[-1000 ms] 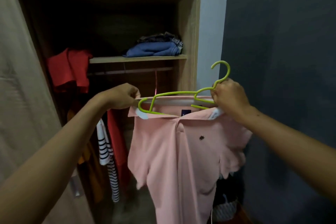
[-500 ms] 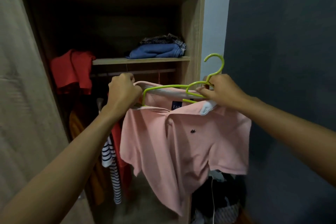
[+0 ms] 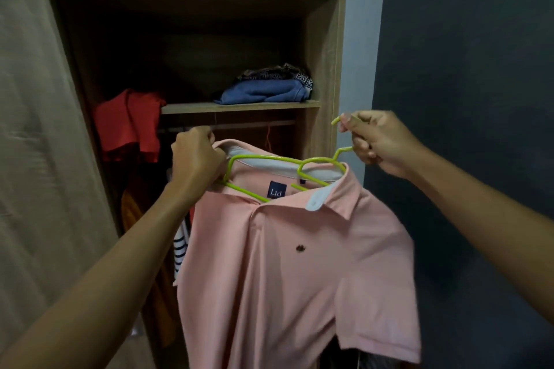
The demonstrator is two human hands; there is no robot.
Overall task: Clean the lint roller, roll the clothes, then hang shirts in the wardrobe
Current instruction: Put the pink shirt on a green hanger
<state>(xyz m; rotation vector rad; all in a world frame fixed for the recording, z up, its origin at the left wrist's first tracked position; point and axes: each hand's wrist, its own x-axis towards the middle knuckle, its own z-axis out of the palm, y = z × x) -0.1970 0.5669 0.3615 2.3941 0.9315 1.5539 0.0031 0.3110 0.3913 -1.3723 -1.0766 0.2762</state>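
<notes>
Right hand (image 3: 380, 144): fingers curled round the hook of the hanger (image 3: 269, 159), hook tip showing just above the thumb. Left hand (image 3: 196, 159): fist closed on the collar edge of the shirt (image 3: 299, 263) at the hanger's far end. The shirt drapes below both hands, already on the hanger, in front of the open wardrobe (image 3: 326, 69) and not yet hung.

Step in hand, as judged: carry the hook forward and up to the rail (image 3: 254, 125), which lies beyond the left hand and under the shelf (image 3: 239, 106). Keep the hanger level so the collar stays seated, and release the left grip only once the hook bears on the rail.

Obstacles: a red top (image 3: 129, 126) and a striped one (image 3: 180, 249) hang beyond and below the left hand. A thin orange hook (image 3: 267, 141) sits mid-rail, and the gap beside it looks free. The door (image 3: 36, 129) stands outboard of the left arm.
</notes>
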